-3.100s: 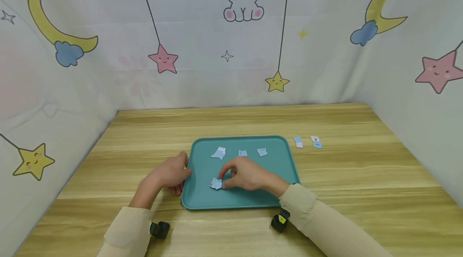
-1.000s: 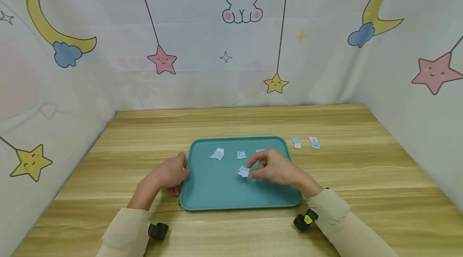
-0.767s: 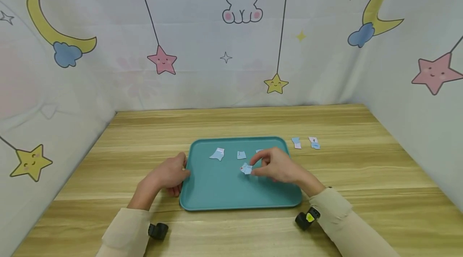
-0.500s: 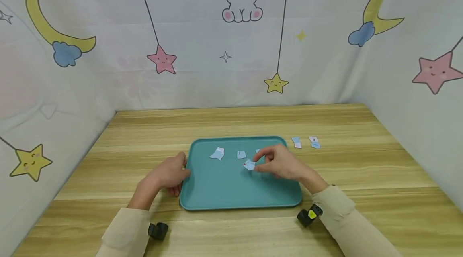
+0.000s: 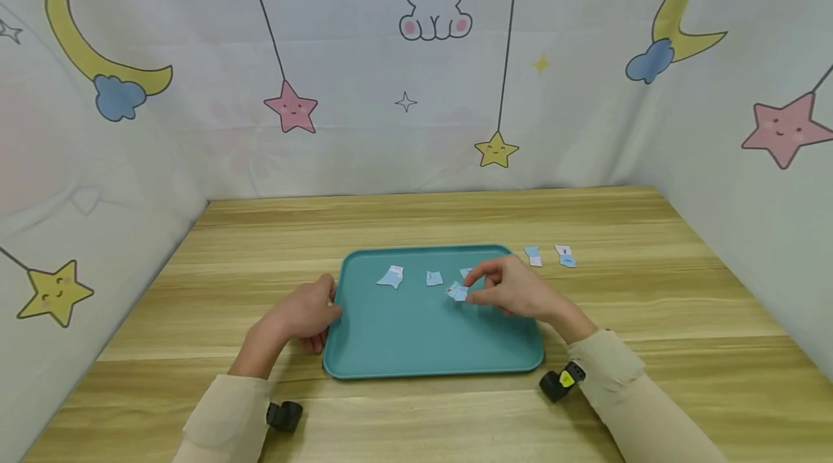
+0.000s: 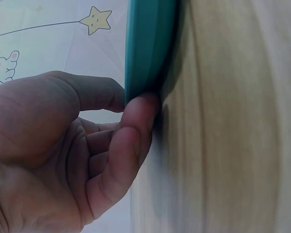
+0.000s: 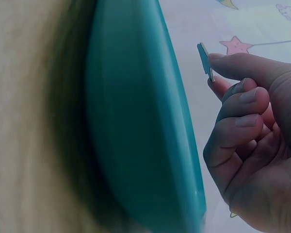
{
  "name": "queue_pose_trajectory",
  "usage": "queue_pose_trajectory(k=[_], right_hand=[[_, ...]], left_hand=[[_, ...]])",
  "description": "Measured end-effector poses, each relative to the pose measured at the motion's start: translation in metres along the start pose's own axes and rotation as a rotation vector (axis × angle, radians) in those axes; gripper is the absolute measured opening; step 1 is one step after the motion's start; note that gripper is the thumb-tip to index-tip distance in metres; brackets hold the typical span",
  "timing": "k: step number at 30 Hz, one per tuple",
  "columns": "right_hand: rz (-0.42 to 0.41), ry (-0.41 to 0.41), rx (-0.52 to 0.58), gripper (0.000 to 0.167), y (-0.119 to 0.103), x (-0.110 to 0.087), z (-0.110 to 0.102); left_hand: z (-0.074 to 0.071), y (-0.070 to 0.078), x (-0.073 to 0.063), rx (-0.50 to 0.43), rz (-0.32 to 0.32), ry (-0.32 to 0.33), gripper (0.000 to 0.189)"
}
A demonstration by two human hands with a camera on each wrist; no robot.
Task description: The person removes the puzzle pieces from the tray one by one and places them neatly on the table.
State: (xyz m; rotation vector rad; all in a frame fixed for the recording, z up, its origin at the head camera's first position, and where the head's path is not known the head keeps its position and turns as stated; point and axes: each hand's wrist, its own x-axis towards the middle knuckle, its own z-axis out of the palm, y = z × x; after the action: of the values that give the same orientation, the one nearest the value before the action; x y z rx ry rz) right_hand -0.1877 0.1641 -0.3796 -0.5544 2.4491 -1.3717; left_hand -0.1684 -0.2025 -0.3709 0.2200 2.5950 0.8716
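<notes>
My right hand (image 5: 514, 288) pinches a light-blue puzzle piece (image 5: 458, 291) with a small red mark between thumb and index finger. In the right wrist view the held puzzle piece (image 7: 206, 62) shows edge-on above the tray rim, the other fingers curled inward. My left hand (image 5: 311, 311) grips the left edge of the teal tray (image 5: 416, 340), thumb at the rim and fingers under it in the left wrist view. Close behind the held piece, another puzzle piece (image 5: 465, 272) lies in the tray, partly hidden by the right hand.
Along the tray's back half lie a larger pale piece (image 5: 392, 276) and a small square one (image 5: 434, 278). Right of the tray, two more pieces (image 5: 533, 255) rest on the wooden table (image 5: 416, 419). A printed cloth (image 5: 364, 36) hangs behind the table and along its sides.
My right hand has carried the held puzzle piece from the tray's left-front area to the right and back, close to the back-right piece. The left hand has kept its hold on the tray.
</notes>
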Motion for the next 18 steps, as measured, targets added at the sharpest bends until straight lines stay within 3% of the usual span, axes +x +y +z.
queue_pose_trajectory(k=[18], right_hand=[[0.012,-0.009,0.014,0.023,0.0009,-0.0021,-0.0092]], left_hand=[[0.0000,0.0000,0.0006,-0.013,0.006,0.006,0.007]])
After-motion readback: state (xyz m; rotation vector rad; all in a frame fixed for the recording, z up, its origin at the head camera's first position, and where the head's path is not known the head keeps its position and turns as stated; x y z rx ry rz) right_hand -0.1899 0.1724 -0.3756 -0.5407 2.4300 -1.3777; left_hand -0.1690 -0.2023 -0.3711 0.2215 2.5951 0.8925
